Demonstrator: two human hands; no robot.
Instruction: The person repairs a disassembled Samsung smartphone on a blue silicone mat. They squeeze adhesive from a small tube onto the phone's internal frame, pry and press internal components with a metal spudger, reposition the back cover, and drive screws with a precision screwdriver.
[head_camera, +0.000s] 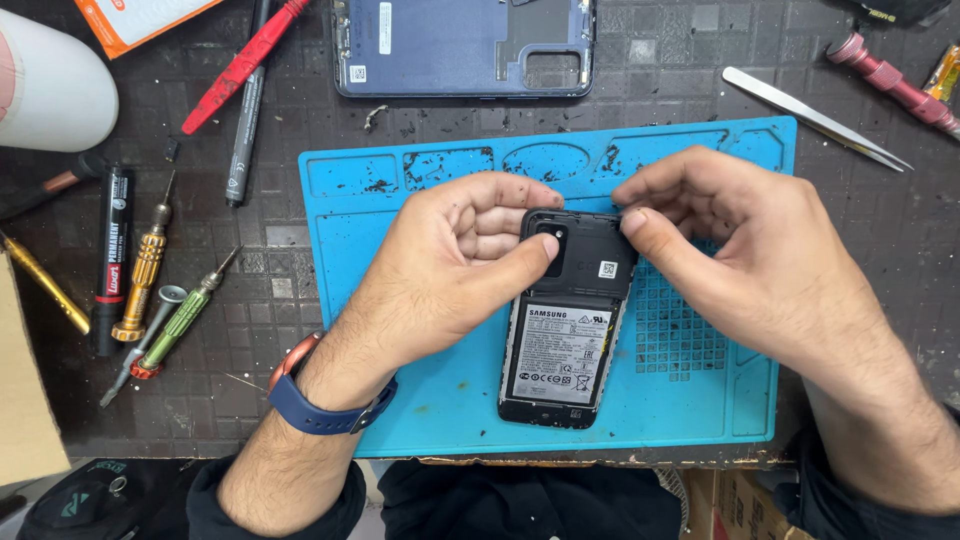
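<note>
A black phone (565, 330) with its back cover off lies face down on the blue repair mat (450, 390), its battery showing. My left hand (450, 260) grips the phone's upper left corner, thumb pressed by the camera. My right hand (740, 250) pinches the phone's upper right corner with thumb and fingertips. A blue watch sits on my left wrist.
A blue phone back cover (465, 48) lies beyond the mat. Left of the mat lie several screwdrivers (145, 265), markers (112, 255) and a red tool (245, 65). Metal tweezers (815, 118) and a red-handled tool (890, 80) lie at upper right. A cardboard box edge (25, 390) is at far left.
</note>
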